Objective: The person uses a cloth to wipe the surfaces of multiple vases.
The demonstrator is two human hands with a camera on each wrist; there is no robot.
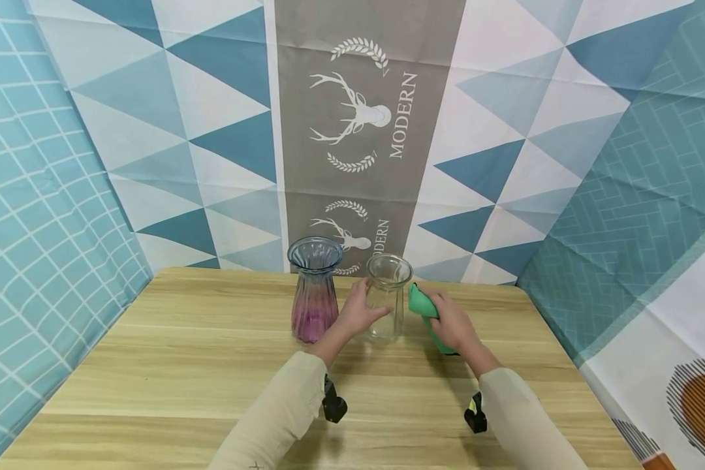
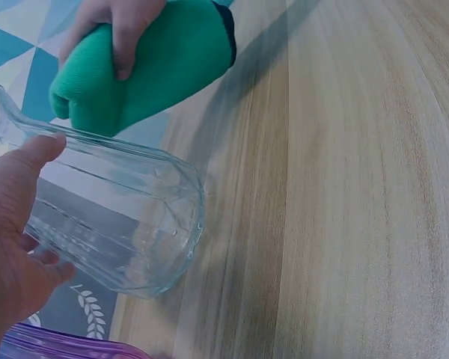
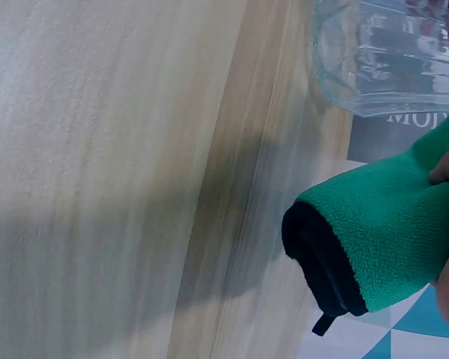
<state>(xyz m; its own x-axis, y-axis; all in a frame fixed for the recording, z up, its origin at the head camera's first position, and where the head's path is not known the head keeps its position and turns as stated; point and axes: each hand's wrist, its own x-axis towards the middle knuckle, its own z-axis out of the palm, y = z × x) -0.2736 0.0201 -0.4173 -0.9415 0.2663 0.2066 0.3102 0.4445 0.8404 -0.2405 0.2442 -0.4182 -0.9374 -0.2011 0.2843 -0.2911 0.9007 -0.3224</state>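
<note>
A clear glass vase with a flared rim stands upright near the back of the table. My left hand grips it from the left, thumb on the near side and fingers curled round the glass, as the left wrist view shows. On the vase's right, my right hand holds a folded green towel with a black edge and a small loop. The towel's upper end is close beside the vase's neck, and its lower end hangs over the tabletop. Part of the towel is hidden behind the right hand.
A ribbed vase, blue at the top and purple-pink at the base, stands just left of the left hand. The wooden table ends at a patterned cloth backdrop. Black wrist mounts hang below both sleeves.
</note>
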